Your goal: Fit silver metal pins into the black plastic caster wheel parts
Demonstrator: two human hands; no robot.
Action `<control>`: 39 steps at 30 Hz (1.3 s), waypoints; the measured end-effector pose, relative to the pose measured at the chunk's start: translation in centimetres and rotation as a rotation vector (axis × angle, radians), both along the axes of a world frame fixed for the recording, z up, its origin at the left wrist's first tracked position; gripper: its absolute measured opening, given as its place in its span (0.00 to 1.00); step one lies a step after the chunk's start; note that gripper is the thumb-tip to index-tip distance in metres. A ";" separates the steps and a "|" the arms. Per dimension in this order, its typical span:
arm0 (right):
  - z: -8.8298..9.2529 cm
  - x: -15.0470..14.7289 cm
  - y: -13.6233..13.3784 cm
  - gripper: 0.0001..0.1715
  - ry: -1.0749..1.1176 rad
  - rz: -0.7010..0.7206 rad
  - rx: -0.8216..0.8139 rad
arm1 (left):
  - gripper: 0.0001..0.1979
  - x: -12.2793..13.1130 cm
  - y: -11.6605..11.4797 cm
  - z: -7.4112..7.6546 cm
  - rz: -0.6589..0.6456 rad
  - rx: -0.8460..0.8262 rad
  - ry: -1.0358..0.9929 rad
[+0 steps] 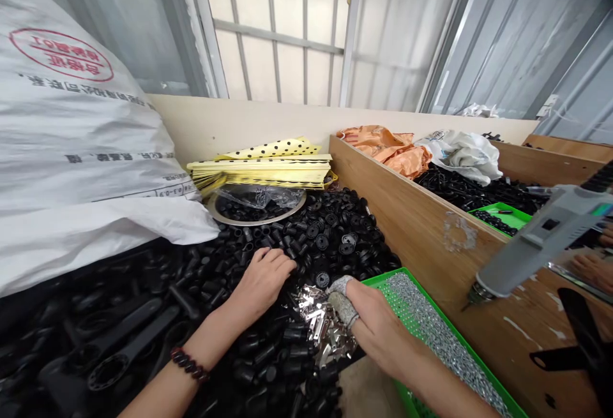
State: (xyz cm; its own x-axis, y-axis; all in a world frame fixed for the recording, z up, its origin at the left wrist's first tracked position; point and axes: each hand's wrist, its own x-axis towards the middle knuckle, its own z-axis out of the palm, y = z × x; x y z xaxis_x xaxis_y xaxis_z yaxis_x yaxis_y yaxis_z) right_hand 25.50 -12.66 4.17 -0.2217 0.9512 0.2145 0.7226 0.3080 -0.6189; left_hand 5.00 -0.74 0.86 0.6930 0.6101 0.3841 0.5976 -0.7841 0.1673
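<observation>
My left hand (264, 277), with a dark beaded bracelet (190, 365) on its wrist, reaches into a heap of small black plastic caps (287, 236). Its fingers are curled together, and the tips are hidden from me. My right hand (371, 316) wears grey finger covers (343, 301) and lies at the edge of a pile of shiny metal clips (323, 325). Those fingers are bent and held close; whatever they may grip is out of sight. Round black discs (322, 279) lie just beyond both hands.
A green tray (407, 272) of small silvery pieces borders my right forearm. Above the wooden divider (407, 214) hangs a grey electric screwdriver (531, 246). A white sack (96, 131) leans at left. Long black handled parts (129, 335), a metal-rimmed bowl (258, 221) and yellow dotted sheets (268, 169) lie around.
</observation>
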 end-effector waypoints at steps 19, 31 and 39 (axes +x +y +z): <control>-0.1 -1.0 -3.0 0.12 -0.141 0.104 0.424 | 0.14 0.7 -10.6 2.3 -0.046 -1.266 -1.063; -1.1 -2.0 -5.1 0.12 0.239 0.090 -0.179 | 0.10 -0.5 -12.5 1.8 -0.103 -0.537 -0.625; -3.0 -1.8 -6.5 0.17 0.131 0.071 -0.178 | 0.09 -0.4 -13.5 0.8 -0.030 -0.502 -0.676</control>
State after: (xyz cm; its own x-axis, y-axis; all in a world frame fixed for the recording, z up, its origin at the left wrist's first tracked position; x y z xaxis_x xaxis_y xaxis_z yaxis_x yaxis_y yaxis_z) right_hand 23.75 -19.14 1.12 -0.2710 0.9595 0.0763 0.6127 0.2331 -0.7551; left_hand 4.63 -14.26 1.64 0.4302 0.8041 0.4104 0.2240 -0.5354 0.8144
